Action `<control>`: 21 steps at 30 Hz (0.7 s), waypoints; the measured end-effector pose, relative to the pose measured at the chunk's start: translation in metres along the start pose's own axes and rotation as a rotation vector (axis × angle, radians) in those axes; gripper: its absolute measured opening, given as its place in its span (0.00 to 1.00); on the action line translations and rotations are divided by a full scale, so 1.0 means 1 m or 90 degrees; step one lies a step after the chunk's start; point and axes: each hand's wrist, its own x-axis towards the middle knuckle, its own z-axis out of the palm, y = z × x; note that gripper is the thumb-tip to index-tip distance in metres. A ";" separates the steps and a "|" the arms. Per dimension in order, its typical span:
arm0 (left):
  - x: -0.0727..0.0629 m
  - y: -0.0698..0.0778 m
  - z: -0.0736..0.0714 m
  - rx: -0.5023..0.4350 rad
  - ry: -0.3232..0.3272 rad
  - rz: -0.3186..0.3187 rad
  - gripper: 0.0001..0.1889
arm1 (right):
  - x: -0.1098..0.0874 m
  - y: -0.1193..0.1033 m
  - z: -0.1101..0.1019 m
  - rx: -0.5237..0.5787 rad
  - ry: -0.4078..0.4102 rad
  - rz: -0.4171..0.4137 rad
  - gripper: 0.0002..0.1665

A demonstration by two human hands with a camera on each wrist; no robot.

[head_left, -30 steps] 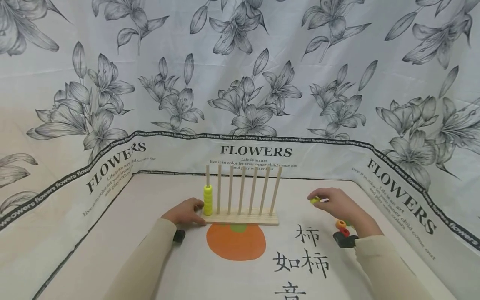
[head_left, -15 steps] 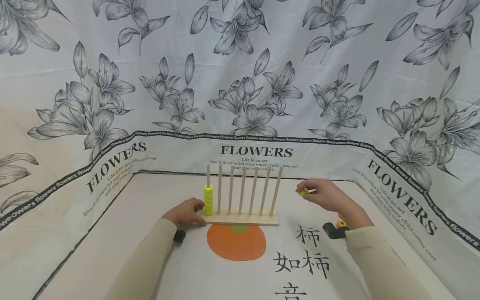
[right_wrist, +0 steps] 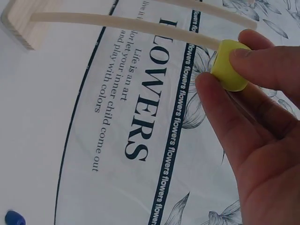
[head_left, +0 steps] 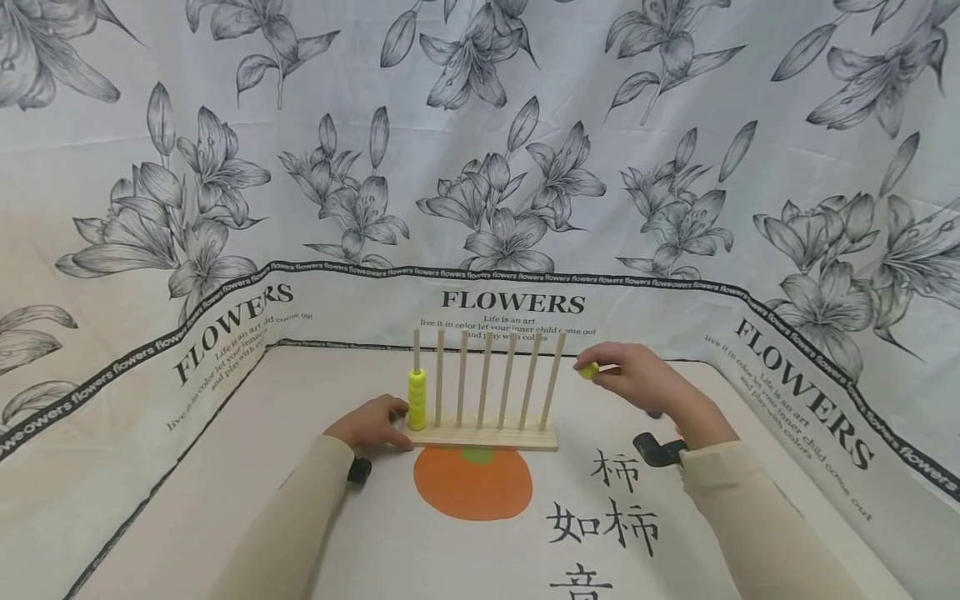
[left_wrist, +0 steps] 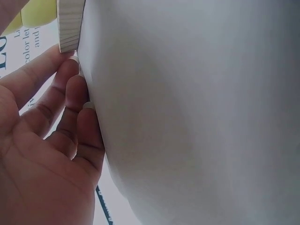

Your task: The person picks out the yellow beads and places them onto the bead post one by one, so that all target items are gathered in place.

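Note:
A wooden peg rack [head_left: 487, 437] with a row of several upright pegs stands on the table. Yellow beads [head_left: 417, 402] are stacked on its leftmost peg; the other pegs are bare. My left hand [head_left: 366, 423] holds the left end of the rack's base, its fingertips against the board's edge in the left wrist view. Between thumb and fingers my right hand [head_left: 656, 385] pinches one more yellow bead [right_wrist: 229, 69], just right of the rightmost peg. In the right wrist view, this bead overlaps the tip of a peg [right_wrist: 140, 24].
A blue bead [right_wrist: 15, 217] lies on the table to the right, partly behind my right hand in the head view. The tablecloth shows an orange persimmon print [head_left: 472, 485] and black characters [head_left: 603, 525]. A flower-printed curtain [head_left: 495, 167] surrounds the back and sides.
My right hand has moved left toward the rack with the yellow bead, rising slightly. Its wrist now covers most of the loose beads on the right. The left hand and rack stay in place.

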 end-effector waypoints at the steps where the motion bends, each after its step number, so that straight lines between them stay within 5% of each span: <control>1: 0.000 0.000 0.000 0.001 -0.001 0.000 0.41 | 0.002 -0.002 0.000 -0.004 0.003 -0.011 0.17; 21: 0.001 -0.002 0.001 -0.007 -0.006 -0.002 0.42 | 0.026 -0.042 -0.004 -0.006 -0.005 -0.107 0.17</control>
